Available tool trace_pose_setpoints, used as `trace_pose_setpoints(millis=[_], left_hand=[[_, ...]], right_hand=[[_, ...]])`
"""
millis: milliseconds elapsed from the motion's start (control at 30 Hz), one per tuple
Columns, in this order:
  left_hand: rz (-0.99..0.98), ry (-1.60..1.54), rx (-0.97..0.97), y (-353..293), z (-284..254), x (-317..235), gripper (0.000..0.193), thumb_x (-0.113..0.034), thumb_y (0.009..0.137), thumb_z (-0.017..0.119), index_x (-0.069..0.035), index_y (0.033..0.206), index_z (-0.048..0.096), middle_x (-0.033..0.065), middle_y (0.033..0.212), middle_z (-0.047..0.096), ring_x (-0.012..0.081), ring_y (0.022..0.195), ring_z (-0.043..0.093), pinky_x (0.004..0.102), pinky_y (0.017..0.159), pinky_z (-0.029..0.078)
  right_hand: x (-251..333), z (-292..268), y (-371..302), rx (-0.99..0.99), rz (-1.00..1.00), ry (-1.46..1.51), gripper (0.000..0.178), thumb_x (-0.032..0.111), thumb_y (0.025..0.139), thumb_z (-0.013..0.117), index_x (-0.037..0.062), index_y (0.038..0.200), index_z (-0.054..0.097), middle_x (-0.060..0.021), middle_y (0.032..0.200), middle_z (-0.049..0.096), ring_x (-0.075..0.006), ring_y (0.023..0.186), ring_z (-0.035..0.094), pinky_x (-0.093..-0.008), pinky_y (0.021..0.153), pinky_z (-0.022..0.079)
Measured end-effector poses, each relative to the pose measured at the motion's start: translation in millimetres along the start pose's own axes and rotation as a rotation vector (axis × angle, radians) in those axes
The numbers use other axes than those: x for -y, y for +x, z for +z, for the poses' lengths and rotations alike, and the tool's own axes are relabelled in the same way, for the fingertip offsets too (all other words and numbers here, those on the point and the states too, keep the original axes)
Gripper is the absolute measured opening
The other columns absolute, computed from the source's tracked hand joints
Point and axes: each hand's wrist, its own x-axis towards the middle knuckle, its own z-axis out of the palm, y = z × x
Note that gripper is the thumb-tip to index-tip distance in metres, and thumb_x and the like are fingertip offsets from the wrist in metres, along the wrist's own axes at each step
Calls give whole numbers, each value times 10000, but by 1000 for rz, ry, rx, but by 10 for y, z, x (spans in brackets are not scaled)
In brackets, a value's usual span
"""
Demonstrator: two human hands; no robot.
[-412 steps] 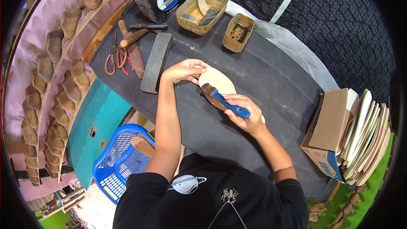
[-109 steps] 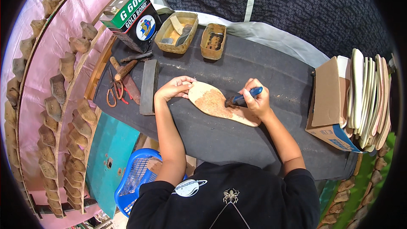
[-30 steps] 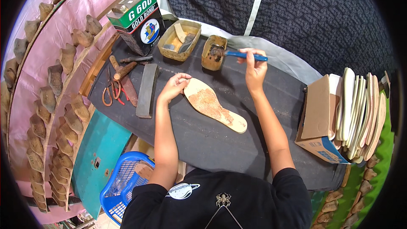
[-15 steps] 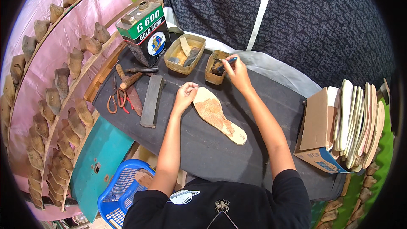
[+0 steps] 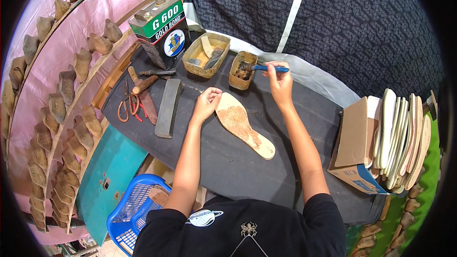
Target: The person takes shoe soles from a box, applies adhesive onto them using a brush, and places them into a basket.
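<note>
Dark worktable [image 5: 228, 162]: right hand [image 5: 280, 82], clamped on brush [image 5: 266, 68], has moved off insole [image 5: 243, 123] into glue tub [image 5: 242, 70] — reloading; left hand [image 5: 207, 104] curled, pinning insole's end.

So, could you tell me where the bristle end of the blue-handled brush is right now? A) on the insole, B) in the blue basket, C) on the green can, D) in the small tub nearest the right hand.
D: the right hand holds the brush with its bristles dipped into the small tub.

black short-sleeved shirt [image 5: 247, 228], planet patch, spider emblem.
</note>
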Motion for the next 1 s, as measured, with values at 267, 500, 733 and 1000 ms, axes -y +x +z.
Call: trace_pose_setpoints(millis=[267, 500, 733, 1000], left_hand=[[72, 39, -25, 25, -35, -10, 223, -65, 813, 522, -2, 1026, 511, -35, 692, 527, -2, 587, 431, 150, 508, 344], [80, 75, -30, 32, -12, 1, 207, -81, 814, 517, 5, 1002, 526, -27, 699, 531, 1, 594, 431, 152, 504, 343], [84, 100, -34, 19, 27, -21, 202, -85, 818, 515, 4, 999, 526, -29, 699, 527, 2, 592, 427, 152, 502, 338], [98, 105, -26, 35, -4, 9, 196, -88, 822, 513, 2, 996, 527, -23, 705, 529, 11, 608, 438, 155, 516, 349]], right_hand=[[428, -328, -611, 35, 113, 272, 164, -10, 797, 517, 40, 909, 408, -124, 927, 530, -157, 805, 547, -258, 650, 488], [673, -477, -1416, 125, 146, 67, 285, -99, 715, 551, 27, 916, 393, -150, 945, 501, -205, 901, 526, -313, 791, 444], [748, -492, -1591, 174, 69, -103, 273, -73, 680, 596, 25, 868, 423, -149, 897, 546, -221, 844, 563, -312, 743, 459], [720, -629, -1639, 136, -20, -60, 300, -54, 649, 604, 17, 868, 412, -154, 824, 548, -210, 753, 569, -305, 677, 474]])
